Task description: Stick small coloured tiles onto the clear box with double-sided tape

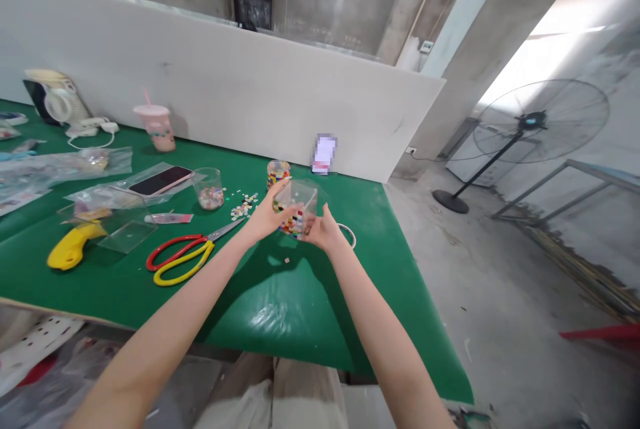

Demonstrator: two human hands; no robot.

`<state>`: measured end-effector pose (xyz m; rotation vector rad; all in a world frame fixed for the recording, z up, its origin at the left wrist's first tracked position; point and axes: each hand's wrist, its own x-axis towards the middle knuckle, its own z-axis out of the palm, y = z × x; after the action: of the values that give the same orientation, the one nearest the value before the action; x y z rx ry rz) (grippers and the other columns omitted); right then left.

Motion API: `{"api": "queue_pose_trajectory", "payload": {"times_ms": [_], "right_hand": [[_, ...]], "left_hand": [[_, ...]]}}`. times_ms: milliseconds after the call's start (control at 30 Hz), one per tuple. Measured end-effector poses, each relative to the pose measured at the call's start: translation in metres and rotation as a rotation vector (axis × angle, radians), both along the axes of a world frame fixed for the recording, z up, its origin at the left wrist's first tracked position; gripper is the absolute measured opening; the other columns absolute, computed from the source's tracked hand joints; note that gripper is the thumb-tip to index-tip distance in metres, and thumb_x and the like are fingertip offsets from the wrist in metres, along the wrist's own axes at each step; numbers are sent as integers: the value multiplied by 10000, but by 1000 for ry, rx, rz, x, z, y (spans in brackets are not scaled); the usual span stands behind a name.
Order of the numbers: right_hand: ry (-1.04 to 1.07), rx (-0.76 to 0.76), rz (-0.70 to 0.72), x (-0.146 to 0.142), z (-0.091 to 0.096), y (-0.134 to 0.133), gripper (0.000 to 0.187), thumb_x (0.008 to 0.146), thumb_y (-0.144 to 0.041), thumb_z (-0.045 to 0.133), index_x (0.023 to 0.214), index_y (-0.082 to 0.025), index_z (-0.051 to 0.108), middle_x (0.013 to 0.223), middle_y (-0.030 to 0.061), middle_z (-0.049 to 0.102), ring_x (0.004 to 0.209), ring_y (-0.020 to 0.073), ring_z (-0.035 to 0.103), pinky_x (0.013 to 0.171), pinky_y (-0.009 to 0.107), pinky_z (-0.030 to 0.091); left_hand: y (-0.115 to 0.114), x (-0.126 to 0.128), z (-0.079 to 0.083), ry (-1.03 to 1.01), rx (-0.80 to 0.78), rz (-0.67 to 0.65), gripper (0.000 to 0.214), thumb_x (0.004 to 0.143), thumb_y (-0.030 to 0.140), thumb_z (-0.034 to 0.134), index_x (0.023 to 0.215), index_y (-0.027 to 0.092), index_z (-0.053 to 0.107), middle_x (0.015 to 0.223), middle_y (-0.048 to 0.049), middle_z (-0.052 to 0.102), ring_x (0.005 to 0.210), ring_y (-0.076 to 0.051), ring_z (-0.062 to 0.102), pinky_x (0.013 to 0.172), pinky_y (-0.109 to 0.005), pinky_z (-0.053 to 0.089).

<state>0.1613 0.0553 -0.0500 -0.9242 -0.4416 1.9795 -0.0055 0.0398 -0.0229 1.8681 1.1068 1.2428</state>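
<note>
Between my two hands, above the green table (295,302), is a clear box-shaped container (306,194) with small coloured mosaic tiles over its lower part. My left hand (265,217) grips its left side, with fingers reaching across the front. On the lower right side, my right hand (324,229) holds it with the thumb raised. Just behind stands a round jar (278,170) covered with colourful tiles. To the left lie loose small tiles (244,206) and a clear cup (210,194) with tiles at its bottom. One pinkish tile (287,260) lies in front.
Scissors (209,240) with red and yellow handles lie left of my hands, near a yellow-handled tool (69,250) and a phone (161,180). A pink cup with a straw (159,128) stands farther back. A white partition (240,96) borders the table; a fan (531,121) stands right.
</note>
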Motion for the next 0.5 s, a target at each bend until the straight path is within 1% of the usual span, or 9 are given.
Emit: {"api": "queue_pose_trajectory", "payload": {"times_ms": [67, 133, 233, 367, 433, 500], "right_hand": [[3, -10, -39, 1, 8, 0, 320, 939, -352, 577, 1191, -155, 577, 1147, 82, 627, 935, 196, 647, 783, 387, 565], [13, -5, -75, 2, 16, 1, 312, 939, -350, 577, 1181, -153, 581, 1133, 79, 632, 922, 191, 650, 774, 379, 567], [16, 8, -125, 3, 27, 2, 301, 939, -349, 579, 1164, -149, 589, 1106, 74, 642, 897, 184, 655, 757, 368, 570], [12, 45, -212, 4, 37, -2, 279, 944, -364, 570, 1107, -140, 605, 1008, 54, 658, 796, 151, 654, 684, 321, 568], [9, 71, -266, 5, 39, -7, 280, 949, -380, 558, 1079, -138, 608, 953, 41, 655, 733, 132, 640, 635, 291, 556], [1, 96, -328, 5, 39, -12, 290, 956, -407, 537, 1030, -136, 609, 864, 17, 640, 635, 102, 601, 560, 248, 522]], "left_hand": [[11, 7, 5, -55, 2, 31, 724, 843, 589, 565, 1416, 176, 406, 1450, -155, 463, 1332, -308, 450, 1119, -478, 362], [17, 13, 10, -88, 6, 36, 696, 839, 593, 576, 1384, 185, 435, 1427, -146, 487, 1299, -297, 486, 1097, -466, 394], [17, 18, 21, -105, 30, 31, 690, 818, 580, 619, 1361, 191, 447, 1451, -137, 459, 1335, -297, 445, 1121, -457, 361], [3, 16, 33, -85, 100, -38, 747, 782, 584, 665, 1378, 206, 418, 1489, -133, 415, 1374, -306, 395, 1140, -449, 331], [-10, 16, 31, -69, 149, -86, 793, 768, 579, 686, 1404, 216, 380, 1517, -138, 377, 1404, -314, 346, 1156, -458, 301], [-24, 17, 24, -56, 192, -134, 839, 765, 561, 703, 1434, 220, 330, 1545, -154, 327, 1428, -323, 302, 1164, -474, 281]]}}
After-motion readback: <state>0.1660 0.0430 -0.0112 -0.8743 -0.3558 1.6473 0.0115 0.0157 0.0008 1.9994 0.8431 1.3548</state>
